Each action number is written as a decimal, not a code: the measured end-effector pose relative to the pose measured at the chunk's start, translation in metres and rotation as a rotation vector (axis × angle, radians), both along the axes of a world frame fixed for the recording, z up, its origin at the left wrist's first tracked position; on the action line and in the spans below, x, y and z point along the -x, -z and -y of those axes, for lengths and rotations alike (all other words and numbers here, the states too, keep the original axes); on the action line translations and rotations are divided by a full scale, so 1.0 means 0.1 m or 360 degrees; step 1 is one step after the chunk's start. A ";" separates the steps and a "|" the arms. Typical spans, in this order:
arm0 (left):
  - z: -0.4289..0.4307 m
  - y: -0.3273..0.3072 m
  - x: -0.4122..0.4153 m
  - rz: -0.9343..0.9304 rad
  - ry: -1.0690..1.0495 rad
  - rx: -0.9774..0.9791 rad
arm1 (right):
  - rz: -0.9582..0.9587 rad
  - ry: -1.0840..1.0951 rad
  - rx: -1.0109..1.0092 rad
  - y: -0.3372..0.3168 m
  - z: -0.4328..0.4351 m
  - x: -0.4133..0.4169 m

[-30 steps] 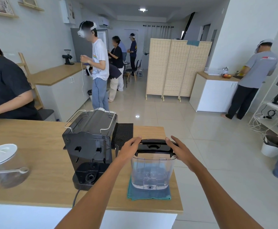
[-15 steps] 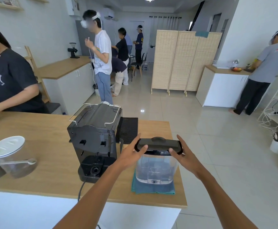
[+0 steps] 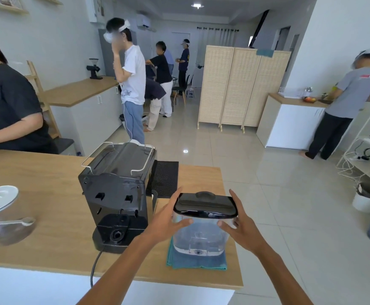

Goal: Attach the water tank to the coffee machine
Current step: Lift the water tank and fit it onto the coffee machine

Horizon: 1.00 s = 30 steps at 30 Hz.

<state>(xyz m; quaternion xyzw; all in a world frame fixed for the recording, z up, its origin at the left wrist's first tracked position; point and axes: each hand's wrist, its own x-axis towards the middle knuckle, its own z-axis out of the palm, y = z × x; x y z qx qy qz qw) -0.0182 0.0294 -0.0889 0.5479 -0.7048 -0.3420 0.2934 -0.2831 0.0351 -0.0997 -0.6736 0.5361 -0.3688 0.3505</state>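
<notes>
I take the coffee machine (image 3: 118,194) as my landmark: it sits on the wooden counter (image 3: 47,194) with its rear panel turned toward me, slots and the round inlet on its base plate exposed and nothing mounted there. Just to the right of the machine, the water tank (image 3: 201,227) stands upright on a teal cloth (image 3: 196,259), clear-walled, black lid closed on top. My left hand (image 3: 168,219) cups the tank's side nearest the machine, fingers spread along the lid edge and thumb across the front wall; my right hand (image 3: 240,223) mirrors it on the far side. Both are grasping the tank rather than resting loose, though I cannot tell whether its base has left the cloth. I judge this to be the pick-up step, with the seating itself not yet started. The next move calls for lifting the tank clear of the cloth, carrying it leftward to the machine's back, keeping it level so the lid stays put, then lining the tank's bottom valve over the round inlet and lowering it straight down along the rear panel until it seats against the slots.
</notes>
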 end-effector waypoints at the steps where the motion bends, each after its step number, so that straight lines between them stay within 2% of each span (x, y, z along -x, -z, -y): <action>1: 0.01 0.02 0.00 -0.0003 0.0012 0.0011 | 0.0004 -0.0001 -0.0006 0.01 0.00 0.01; 8: 0.05 0.16 0.00 -0.0309 -0.0048 -0.0061 | -0.0047 0.0082 0.0077 0.10 0.03 -0.01; 15: 0.02 0.10 -0.05 -0.0431 -0.0088 -0.0007 | -0.0053 0.0145 0.0211 0.01 -0.03 -0.07; 30: -0.46 -0.47 -0.97 -0.0657 -0.0253 0.0370 | -0.0034 0.0036 0.0442 -0.70 -0.22 -1.01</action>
